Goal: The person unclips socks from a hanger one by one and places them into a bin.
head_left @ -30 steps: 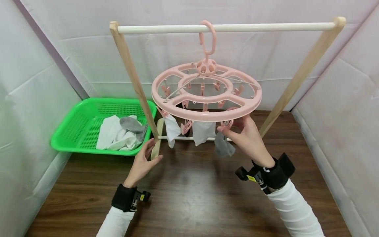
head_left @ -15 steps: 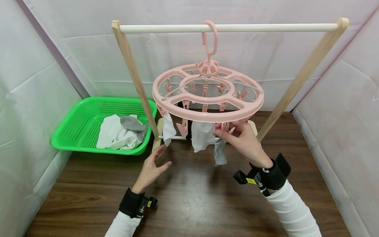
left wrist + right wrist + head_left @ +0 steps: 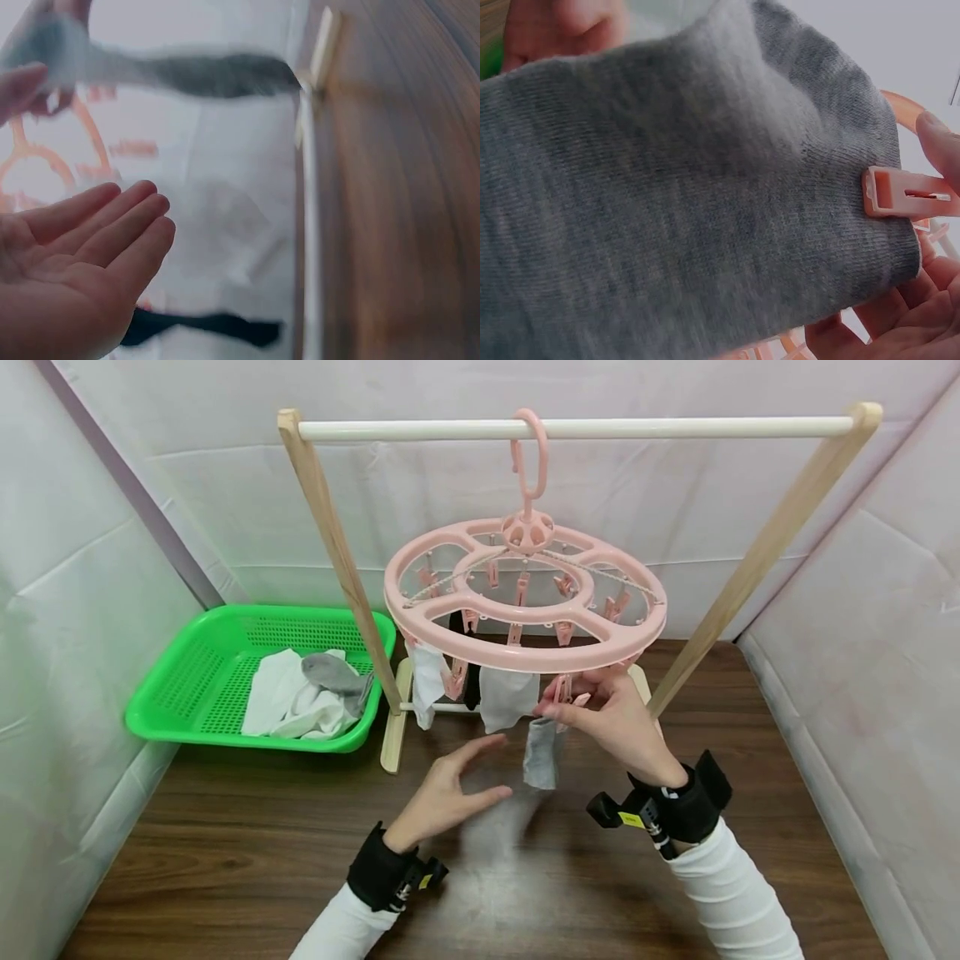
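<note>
A pink clip hanger (image 3: pixel 487 649) with many dangling clothespins hangs by its hook. At its front right, my right hand (image 3: pixel 622 718) pinches a pink clothespin (image 3: pixel 560 689), and a grey sock (image 3: pixel 542 758) hangs below it. Close up in the right wrist view, the clothespin (image 3: pixel 904 193) bites the edge of the grey knit (image 3: pixel 690 187), thumb beside it and fingers behind the cloth. Left of the sock, my left hand (image 3: pixel 446 789) is held out over the table, fingers extended and holding nothing. The left wrist view shows its palm (image 3: pixel 90 262) below the blurred sock (image 3: pixel 217 73).
A wooden stand with a white top bar (image 3: pixel 675 428) carries the hanger. White pieces (image 3: pixel 427 685) (image 3: pixel 510 697) and a black sock (image 3: pixel 472 685) hang from other clips. At left, a green basket (image 3: pixel 150 718) holds white and grey laundry (image 3: pixel 281 689). Pale sheets surround the table.
My left hand has moved right, from beside the stand's left foot to near the grey sock. My right hand has shifted slightly left with the clothespin and sock, which now hangs lengthwise.
</note>
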### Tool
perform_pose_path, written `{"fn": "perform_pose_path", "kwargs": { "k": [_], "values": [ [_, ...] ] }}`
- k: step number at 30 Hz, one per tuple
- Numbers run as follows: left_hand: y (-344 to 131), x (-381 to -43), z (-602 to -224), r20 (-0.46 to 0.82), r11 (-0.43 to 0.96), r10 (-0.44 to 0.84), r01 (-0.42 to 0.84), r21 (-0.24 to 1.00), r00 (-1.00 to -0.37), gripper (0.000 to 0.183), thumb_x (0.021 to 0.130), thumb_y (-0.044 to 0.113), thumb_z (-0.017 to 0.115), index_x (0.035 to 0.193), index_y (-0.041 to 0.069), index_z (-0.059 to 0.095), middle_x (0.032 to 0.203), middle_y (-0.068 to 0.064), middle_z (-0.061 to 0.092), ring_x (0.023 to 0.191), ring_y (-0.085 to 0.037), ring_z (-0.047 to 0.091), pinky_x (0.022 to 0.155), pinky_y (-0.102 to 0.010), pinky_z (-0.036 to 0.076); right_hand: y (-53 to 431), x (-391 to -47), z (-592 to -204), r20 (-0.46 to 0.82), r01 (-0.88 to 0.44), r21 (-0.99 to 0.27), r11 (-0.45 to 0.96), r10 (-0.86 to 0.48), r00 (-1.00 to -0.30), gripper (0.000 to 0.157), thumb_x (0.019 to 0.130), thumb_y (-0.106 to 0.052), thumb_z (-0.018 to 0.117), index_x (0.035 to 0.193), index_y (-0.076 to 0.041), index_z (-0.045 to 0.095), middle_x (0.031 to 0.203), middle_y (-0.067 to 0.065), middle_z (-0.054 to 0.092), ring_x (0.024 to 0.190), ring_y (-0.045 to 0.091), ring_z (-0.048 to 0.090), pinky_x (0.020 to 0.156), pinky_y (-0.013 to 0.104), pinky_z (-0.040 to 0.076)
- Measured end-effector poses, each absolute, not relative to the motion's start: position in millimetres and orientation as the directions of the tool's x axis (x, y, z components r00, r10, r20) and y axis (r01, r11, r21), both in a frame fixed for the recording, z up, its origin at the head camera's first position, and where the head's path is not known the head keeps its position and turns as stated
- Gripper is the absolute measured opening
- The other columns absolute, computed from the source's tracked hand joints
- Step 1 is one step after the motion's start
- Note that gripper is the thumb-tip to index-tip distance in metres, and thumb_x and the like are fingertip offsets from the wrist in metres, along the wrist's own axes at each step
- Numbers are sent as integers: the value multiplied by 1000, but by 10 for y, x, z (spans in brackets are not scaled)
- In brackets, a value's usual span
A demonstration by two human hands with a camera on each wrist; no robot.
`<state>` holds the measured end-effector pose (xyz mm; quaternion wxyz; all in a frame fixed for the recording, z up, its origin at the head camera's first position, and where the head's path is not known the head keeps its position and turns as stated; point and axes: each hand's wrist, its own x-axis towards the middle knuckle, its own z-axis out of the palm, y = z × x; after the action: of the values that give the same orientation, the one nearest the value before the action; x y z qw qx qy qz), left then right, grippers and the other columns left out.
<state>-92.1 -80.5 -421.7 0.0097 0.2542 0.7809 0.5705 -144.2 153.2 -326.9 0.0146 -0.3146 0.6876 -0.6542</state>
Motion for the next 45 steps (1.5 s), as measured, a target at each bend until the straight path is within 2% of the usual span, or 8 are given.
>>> {"fn": "perform_pose_path", "kwargs": {
  "k": [6,11,14,17,22,32,38,45],
  "values": [
    [-535,-947,-4030,317,203,470,450,870,-824,66,84,13,77,141,3,46,135,-11,55,119,-17,54,97,-35,45,1470,-1428,-3276,362,-384,-922,-43,-438,-823,16,83,1,74,92,7,63,85,8,69,78,18,69,60,26,52],
    [-415,-953,-3977,377,162,434,482,861,-818,44,94,7,64,134,-1,50,103,-9,66,89,-9,59,77,-29,50,1455,-1416,-3276,332,-354,-934,-39,-457,-825,16,84,-1,75,92,7,64,84,8,69,72,13,64,60,26,52],
    [-384,-957,-3975,418,166,392,510,844,-820,26,98,2,53,124,0,56,74,-1,54,66,-6,48,63,-24,40,1456,-1420,-3276,315,-338,-940,-35,-463,-829,13,84,-1,74,90,6,65,84,9,70,69,11,61,59,26,51],
    [-367,-962,-3979,440,165,360,520,838,-823,17,98,-1,47,111,1,58,64,6,35,55,-5,35,56,-23,31,1457,-1421,-3273,318,-332,-942,-56,-467,-825,16,84,-1,74,92,10,64,85,9,70,68,11,59,57,27,51],
    [-370,-948,-3993,446,177,346,524,833,-826,15,95,-7,45,97,2,58,64,4,37,54,-5,34,54,-22,29,1449,-1440,-3283,373,-367,-924,-107,-461,-805,19,84,2,73,94,15,63,82,9,69,60,13,57,50,29,48],
    [-506,-890,-4076,346,195,378,439,877,-859,45,86,-15,38,116,4,66,84,-5,64,48,-1,31,50,-20,31,1496,-1485,-3284,431,-394,-902,-177,-442,-787,9,90,5,65,95,0,71,74,11,69,48,15,55,43,26,44],
    [-743,-874,-4119,307,254,340,401,880,-889,52,83,-21,33,112,3,68,78,-9,59,42,1,17,43,-20,22,1565,-1530,-3296,460,-451,-883,-128,-423,-780,9,92,2,63,98,3,70,71,12,68,48,15,55,43,25,43],
    [-1100,-848,-4061,296,286,281,374,882,-913,48,87,-22,32,113,-1,66,86,-16,66,49,-3,30,50,-20,29,1631,-1585,-3265,418,-466,-885,8,-428,-801,9,88,3,67,94,-3,69,74,9,68,54,13,55,48,22,44]
  ]
}}
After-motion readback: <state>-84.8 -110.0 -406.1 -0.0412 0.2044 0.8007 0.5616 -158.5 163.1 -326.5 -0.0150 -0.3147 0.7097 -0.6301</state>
